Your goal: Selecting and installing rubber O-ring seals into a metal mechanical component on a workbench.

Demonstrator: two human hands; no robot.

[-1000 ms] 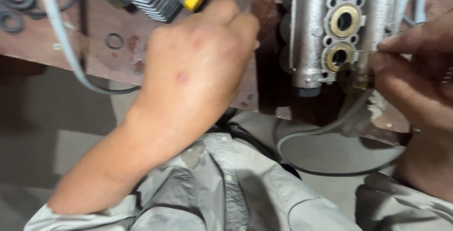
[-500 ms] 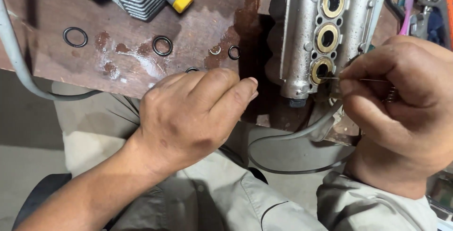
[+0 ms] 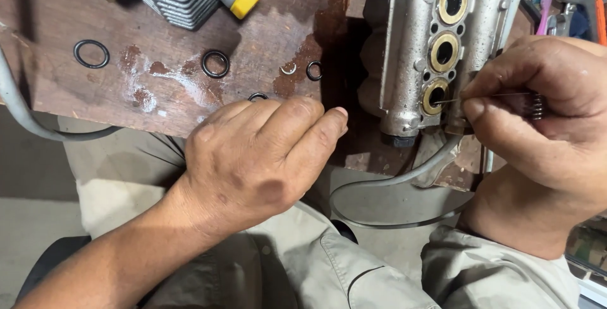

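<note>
Currently right hand (image 3: pixel 544 126) pinches a thin pick (image 3: pixel 450 100), tip in the pump block's (image 3: pixel 436 43) lowest brass port (image 3: pixel 435 96). Left hand (image 3: pixel 259 157) loosely curled, empty, resting at desk (image 3: pixel 158 100) edge near O-rings (image 3: pixel 215 64).

head view | looks steeply down | close over bench edge (image 3: pixel 95 110) | lap below

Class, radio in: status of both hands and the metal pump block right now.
Left hand resting on bench, empty. Right hand pinching thin pick, tip in lowest brass port of pump block. Loose O-rings nearby, nothing blocking.
</note>
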